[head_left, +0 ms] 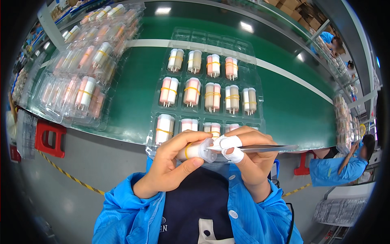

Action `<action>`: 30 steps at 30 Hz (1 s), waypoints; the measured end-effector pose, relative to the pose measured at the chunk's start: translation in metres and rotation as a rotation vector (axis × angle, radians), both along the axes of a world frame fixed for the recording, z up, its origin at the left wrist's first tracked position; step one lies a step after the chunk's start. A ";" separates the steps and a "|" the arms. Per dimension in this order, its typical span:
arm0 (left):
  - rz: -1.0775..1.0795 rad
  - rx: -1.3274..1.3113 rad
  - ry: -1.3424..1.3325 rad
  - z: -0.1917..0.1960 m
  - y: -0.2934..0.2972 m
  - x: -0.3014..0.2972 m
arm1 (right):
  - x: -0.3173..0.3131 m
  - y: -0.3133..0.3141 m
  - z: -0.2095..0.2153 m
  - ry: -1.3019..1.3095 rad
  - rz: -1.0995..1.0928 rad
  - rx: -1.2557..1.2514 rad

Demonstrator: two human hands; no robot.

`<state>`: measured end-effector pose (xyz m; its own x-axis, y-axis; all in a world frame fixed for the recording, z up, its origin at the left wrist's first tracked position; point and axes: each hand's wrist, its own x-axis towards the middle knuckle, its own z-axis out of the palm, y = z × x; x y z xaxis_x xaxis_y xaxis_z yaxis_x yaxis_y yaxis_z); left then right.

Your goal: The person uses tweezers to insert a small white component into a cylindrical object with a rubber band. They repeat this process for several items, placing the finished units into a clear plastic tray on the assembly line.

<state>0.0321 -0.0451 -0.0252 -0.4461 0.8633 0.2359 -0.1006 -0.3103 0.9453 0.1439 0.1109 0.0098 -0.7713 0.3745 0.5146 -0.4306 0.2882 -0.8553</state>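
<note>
The left hand [172, 162] grasps a banded pair of small tubes [195, 151], white and pale pink with a yellow rubber band around them. The fingers wrap the body from below and the thumb presses on top, so the pair lies sideways at chest height with its end turned to the other hand. The right hand [248, 156] pinches metal tweezers [260, 148] between thumb and fingers; two of its fingertips wear white tape, probably as protection from the steel. The tweezer points meet the end of the tubes, while the long handle sticks out to the right.

Just beyond the hands, on the green conveyor belt [292, 105], lies a clear blister tray [258, 91]. Its pockets keep more banded pairs apart and in rows, some pockets in the far row being vacant. To the left, stacked trays of tubes [81, 69] sit at the edge of the belt. At the right a person in a blue coat [331, 168] bends over another stack of trays.
</note>
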 end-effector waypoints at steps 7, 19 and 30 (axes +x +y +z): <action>0.052 0.004 0.086 0.005 0.002 -0.001 | -0.002 0.000 0.005 -0.007 -0.003 0.094; 0.060 -0.010 0.556 0.007 0.005 -0.011 | -0.002 0.008 0.028 -0.265 0.125 0.091; 0.036 0.049 -0.001 0.005 0.005 -0.007 | -0.002 -0.001 -0.002 0.096 -0.046 -0.143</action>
